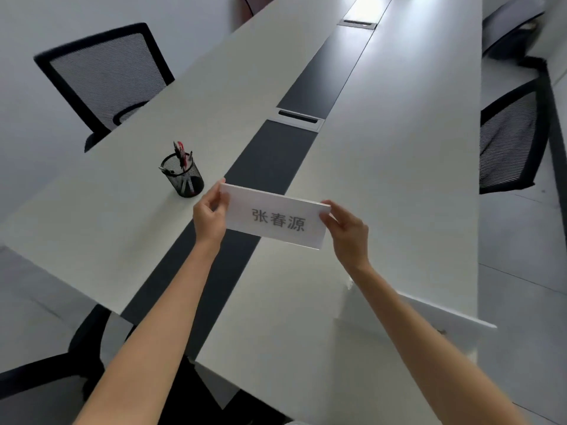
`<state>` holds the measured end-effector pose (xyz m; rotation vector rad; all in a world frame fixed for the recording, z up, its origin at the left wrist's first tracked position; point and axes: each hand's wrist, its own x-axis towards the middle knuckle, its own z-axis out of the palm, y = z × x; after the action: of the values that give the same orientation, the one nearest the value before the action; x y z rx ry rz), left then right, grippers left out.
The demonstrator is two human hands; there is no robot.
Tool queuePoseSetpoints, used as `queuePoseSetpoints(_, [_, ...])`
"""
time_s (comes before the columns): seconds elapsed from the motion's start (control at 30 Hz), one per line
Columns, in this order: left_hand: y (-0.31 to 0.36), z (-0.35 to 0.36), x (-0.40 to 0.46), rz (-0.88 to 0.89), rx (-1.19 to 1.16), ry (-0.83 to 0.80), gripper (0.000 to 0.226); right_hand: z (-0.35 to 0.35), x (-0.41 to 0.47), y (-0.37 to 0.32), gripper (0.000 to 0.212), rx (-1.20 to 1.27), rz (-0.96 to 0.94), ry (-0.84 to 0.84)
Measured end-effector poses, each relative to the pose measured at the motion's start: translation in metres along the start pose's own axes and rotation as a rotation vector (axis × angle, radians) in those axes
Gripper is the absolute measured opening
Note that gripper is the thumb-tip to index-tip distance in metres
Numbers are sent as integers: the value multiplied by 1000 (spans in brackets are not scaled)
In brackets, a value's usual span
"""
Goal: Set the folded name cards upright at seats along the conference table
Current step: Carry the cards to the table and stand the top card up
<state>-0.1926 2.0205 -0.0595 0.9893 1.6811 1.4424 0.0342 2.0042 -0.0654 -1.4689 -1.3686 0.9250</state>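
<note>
**Card held in both hands over the surface**

Both arms reach fwd, bare forearms. Left hand (210, 214) pinches the card's (276, 217) left end, thumb on the front near the top corner, other fingers (221, 182) curled behind. Right hand (348, 231) pinches the right end w/ thumb & fingertips. Card is white, folded w/ the crease along the top, three dark printed characters facing the camera; held in the air, tilted slightly, lower at right, above the dark centre strip (267, 161) of the long white surface (383, 154). Can't tell if its lower edge touches anything. Mesh pen cup (183, 176) w/ pens stands just left of the card, near the left hand. Cable hatch (299, 118) sits farther along the strip. Black mesh chairs: one at far left (104, 78), one at right (509, 139).
</note>
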Motion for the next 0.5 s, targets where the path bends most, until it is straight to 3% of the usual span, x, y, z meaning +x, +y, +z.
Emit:
queuePoseSetpoints(0.13, [-51, -23, 42, -181, 138, -141, 40, 65, 0, 28, 18, -69, 147, 9])
queuePoseSetpoints(0.27, [-83, -32, 62, -239, 130, -258, 45, 98, 0, 45, 24, -25, 282, 57])
queuePoseSetpoints(0.4, [-97, -33, 73, -254, 117, -314, 52, 112, 6, 47, 36, -19, 329, 57])
queuePoseSetpoints(0.5, [-106, -33, 72, -261, 112, -255, 57, 116, -4, 53, 50, 50, 407, 21])
